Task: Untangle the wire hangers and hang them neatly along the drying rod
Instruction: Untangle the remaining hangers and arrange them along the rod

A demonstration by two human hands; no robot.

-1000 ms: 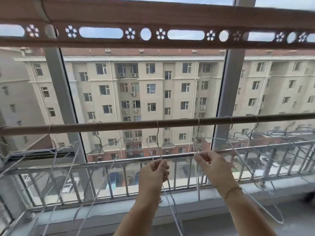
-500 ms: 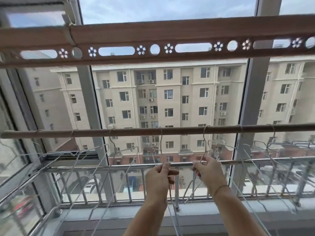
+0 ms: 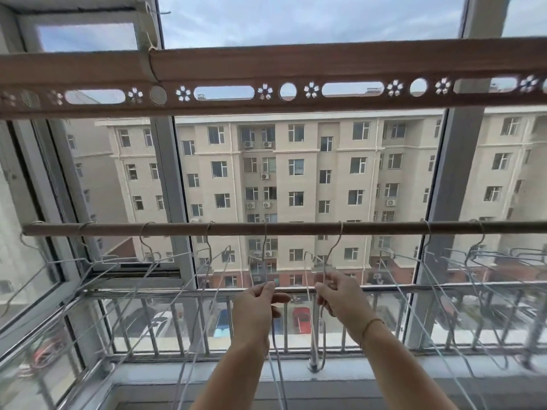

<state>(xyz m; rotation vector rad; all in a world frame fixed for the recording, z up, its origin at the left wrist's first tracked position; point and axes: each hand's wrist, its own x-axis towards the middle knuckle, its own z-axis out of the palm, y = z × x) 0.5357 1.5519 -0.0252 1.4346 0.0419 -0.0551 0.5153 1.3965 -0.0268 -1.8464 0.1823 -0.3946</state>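
Observation:
A brown drying rod (image 3: 296,228) runs level across the window. Several thin white wire hangers hook over it along its length. My left hand (image 3: 256,306) pinches the wire of one hanger (image 3: 264,247) whose hook sits on the rod at the middle. My right hand (image 3: 340,300) grips the neighbouring hanger (image 3: 334,250), hooked just to the right. Both hands are below the rod, close together. More hangers (image 3: 154,270) hang spread out to the left, and a denser, overlapping bunch (image 3: 479,261) hangs at the right.
A perforated brown beam (image 3: 296,81) crosses above the rod. A metal railing (image 3: 177,324) and a grey window sill (image 3: 384,371) lie behind and below the hands. Window frame posts (image 3: 173,179) stand at the left and right. An open window pane (image 3: 32,291) angles in at far left.
The view has tilted up and shifted left. Both hands have drawn closer together below the rod, each still holding its hanger.

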